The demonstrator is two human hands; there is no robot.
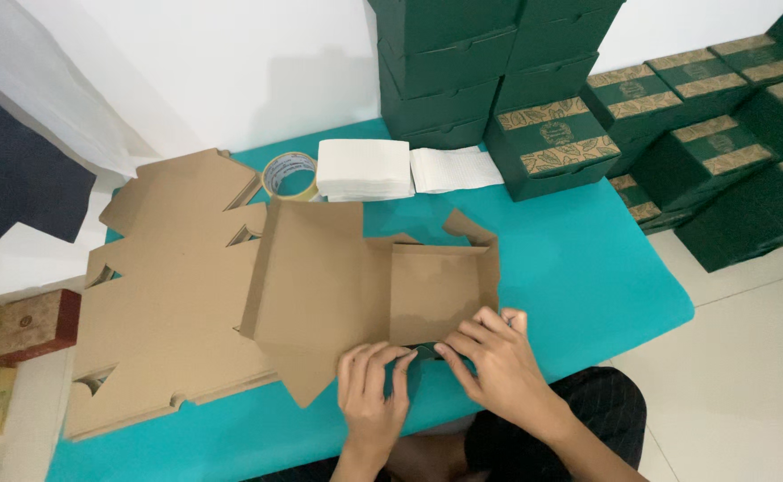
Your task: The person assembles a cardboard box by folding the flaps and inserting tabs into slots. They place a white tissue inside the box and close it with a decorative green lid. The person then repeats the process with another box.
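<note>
Both hands pinch the near wall of the cardboard box (383, 286): left hand (372, 388) and right hand (490, 357) should press evenly along the crease, grips closed.

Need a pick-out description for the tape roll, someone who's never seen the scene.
Start at the teal mat and go to its far edge by the white wall. Left of the white paper stack, touching the flat cardboard sheets, lies the tape roll. It is the only ring-shaped thing there, tan with an open centre.
</note>
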